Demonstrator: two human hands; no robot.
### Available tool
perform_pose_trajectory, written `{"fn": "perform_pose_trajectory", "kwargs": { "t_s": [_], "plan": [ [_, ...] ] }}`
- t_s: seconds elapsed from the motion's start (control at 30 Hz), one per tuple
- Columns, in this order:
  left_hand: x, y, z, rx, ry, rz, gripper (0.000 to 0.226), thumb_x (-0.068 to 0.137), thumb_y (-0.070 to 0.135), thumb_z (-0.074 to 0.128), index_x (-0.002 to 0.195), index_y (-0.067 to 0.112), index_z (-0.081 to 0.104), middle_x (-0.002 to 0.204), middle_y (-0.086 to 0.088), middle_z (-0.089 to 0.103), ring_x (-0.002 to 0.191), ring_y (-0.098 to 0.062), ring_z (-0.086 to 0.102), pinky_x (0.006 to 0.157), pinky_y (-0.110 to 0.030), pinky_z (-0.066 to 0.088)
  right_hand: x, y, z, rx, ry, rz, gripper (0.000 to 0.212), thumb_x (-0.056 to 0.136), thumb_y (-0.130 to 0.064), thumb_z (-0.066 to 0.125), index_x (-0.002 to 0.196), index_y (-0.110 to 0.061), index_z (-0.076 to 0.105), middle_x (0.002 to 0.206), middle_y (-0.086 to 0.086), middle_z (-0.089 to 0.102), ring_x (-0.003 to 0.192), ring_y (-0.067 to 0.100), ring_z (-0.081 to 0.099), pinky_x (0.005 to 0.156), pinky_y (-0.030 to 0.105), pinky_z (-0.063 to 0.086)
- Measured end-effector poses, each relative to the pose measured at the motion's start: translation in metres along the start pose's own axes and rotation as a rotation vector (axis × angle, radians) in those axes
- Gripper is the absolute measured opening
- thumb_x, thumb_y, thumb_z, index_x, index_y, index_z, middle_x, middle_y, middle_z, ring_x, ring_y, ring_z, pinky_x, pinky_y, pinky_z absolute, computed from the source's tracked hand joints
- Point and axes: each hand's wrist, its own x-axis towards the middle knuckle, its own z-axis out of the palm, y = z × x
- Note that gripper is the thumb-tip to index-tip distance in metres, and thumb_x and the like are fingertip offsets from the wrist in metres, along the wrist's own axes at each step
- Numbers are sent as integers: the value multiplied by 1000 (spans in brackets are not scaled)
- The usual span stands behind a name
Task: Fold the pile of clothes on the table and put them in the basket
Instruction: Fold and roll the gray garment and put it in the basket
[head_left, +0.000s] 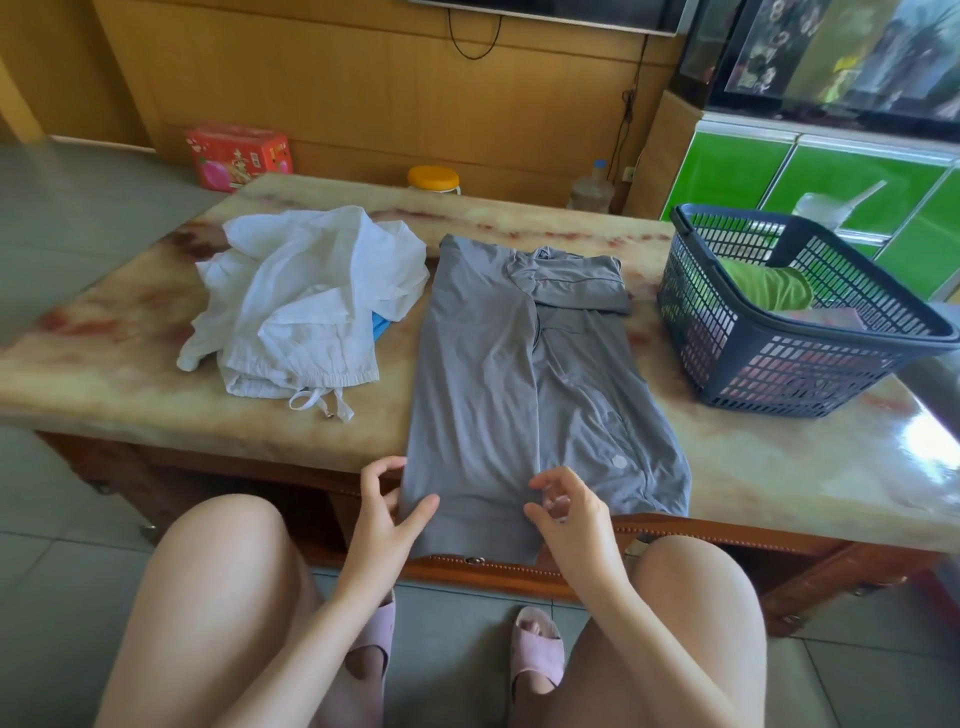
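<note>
A grey garment (483, 374) lies flat on the marble table (104, 332), folded lengthwise, its lower end hanging over the near edge. My left hand (387, 512) is at its lower left edge, thumb on the cloth and fingers loosely curled beside it. My right hand (569, 514) hovers over the lower middle of the cloth with fingers loosely curled, holding nothing I can see. A crumpled pile of white clothes (301, 306) lies to the left, with a bit of blue fabric (379, 325) under it. The dark blue basket (737, 358) stands at the right with green (769, 286) and pink folded clothes inside.
A yellow-lidded jar (434, 179) and a plastic bottle (592, 189) stand behind the table's far edge. A red box (239, 156) sits on the floor by the wooden wall. Green cabinets (852, 182) are at the right. My knees and slippers are below the table's front edge.
</note>
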Motion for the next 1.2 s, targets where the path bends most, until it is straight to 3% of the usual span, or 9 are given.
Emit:
{"fn": "perform_pose_trajectory", "kwargs": {
  "t_s": [0.23,0.37,0.43,0.57,0.73,0.93,1.0,1.1,1.2],
  "plan": [
    [7,-5,-4,445,-82,236,29,88,17,65,107,37,55,67,19,59,47,-8,39,54,-14,34,2,-1,5,-436,40,-111,13,84,-20,66,95,-26,67,91,-11,55,87,10,55,65,23,40],
    [14,-5,-12,407,-120,201,38,84,33,67,120,40,57,105,9,64,88,-13,59,88,-25,45,14,-2,4,-513,181,-365,30,78,-26,75,107,-24,69,99,-5,56,94,17,50,72,27,46],
    [19,0,-10,262,-100,126,36,78,41,66,114,39,60,94,2,61,79,-16,57,80,-28,46,27,-8,3,-431,156,-279,37,83,-35,69,119,-27,61,104,-8,57,102,16,44,84,30,43],
    [30,9,1,67,-6,62,29,84,7,67,108,23,61,97,-5,69,83,-5,66,72,-14,49,57,-22,11,-309,171,-108,39,86,-33,66,122,-25,54,103,-4,58,105,18,43,86,29,38],
    [29,7,-4,157,-11,122,36,83,7,68,102,37,64,91,-2,71,88,-14,67,81,-31,50,68,-26,13,-261,181,-145,20,86,-15,65,104,-22,62,86,-3,60,89,15,45,79,27,36],
    [38,0,-14,350,-93,123,55,84,20,68,121,57,51,83,8,59,71,-10,54,80,-34,48,68,-14,4,-344,154,-140,17,86,-24,66,103,-26,68,86,-8,58,90,13,37,87,28,35],
    [36,6,-14,509,-6,164,50,83,29,69,126,48,52,74,6,54,60,-11,48,73,-30,46,70,-15,0,-342,113,-139,24,85,-27,67,109,-27,66,96,-6,59,96,12,33,87,25,29],
    [35,29,-14,698,196,323,44,82,36,68,124,36,57,83,8,50,71,-9,54,72,-28,48,74,-17,-12,-235,93,-116,30,85,-27,68,115,-26,64,108,-6,59,107,12,31,93,26,29],
    [50,50,-7,740,129,455,36,87,30,64,122,31,60,95,8,52,86,-11,54,79,-30,48,89,-18,-32,-258,118,-92,36,86,-26,67,121,-22,59,115,-4,58,116,18,32,96,29,30]
  ]
}}
